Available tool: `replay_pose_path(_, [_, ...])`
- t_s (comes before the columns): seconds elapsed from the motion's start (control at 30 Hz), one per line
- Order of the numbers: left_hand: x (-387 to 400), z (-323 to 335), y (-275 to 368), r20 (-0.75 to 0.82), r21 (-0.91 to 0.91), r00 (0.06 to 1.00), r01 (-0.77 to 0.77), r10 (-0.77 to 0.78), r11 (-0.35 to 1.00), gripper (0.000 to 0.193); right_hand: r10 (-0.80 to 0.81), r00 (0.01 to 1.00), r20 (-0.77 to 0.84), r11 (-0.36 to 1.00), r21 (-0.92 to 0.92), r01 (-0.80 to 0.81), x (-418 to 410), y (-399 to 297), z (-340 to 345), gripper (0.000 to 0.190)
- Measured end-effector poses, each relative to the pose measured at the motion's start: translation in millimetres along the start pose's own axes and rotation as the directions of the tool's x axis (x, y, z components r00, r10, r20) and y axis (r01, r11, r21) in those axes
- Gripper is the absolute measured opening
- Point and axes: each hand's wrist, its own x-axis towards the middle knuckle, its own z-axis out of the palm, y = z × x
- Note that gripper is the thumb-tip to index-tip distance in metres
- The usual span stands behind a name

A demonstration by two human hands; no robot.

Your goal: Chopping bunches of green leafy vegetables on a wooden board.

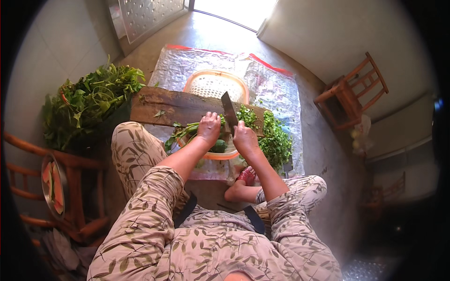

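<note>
My left hand [210,127] presses a bunch of green stems [191,128] against a wooden plank [172,105]. In my right hand [246,137] is the handle of a cleaver [229,109], its blade upright just right of the stems. Chopped greens [247,116] lie on the plank beyond the blade. A larger heap of chopped greens [276,140] spills off the plank's right end onto a plastic sheet [291,95]. Beneath the plank is an orange-rimmed perforated basket [216,75], partly hidden by it. A dark green vegetable [219,146] shows in the basket's near part.
Leafy greens [95,95] are piled at the left. Nearer, a metal bowl [60,186] with red-fleshed slices sits on a wooden chair [75,189]. Another wooden chair [351,93] stands by the right wall. Part of a second blade [288,165] shows beside the heap.
</note>
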Motion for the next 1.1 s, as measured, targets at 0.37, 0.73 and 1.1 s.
replay_pose_path(0.37, [1.2, 1.8, 1.2, -0.026, 0.014, 1.0, 0.012, -0.012, 1.0, 0.01, -0.069, 0.984, 0.167, 0.99, -0.108, 0.088, -7.1, 0.9, -3.1, 0.012])
replay_pose_path(0.73, [-2.0, 7.0, 0.3, -0.056, -0.067, 0.997, 0.041, -0.045, 0.997, 0.017, 0.035, 0.999, -0.025, 0.999, -0.026, -0.036, 17.5, 7.0, 36.9, 0.019])
replay_pose_path(1.1, [-0.3, 4.8, 1.4, -0.022, -0.019, 0.999, 0.04, -0.04, 0.999, 0.013, -0.046, 0.986, 0.159, 0.99, -0.126, 0.067, -13.3, -2.6, -5.1, 0.014])
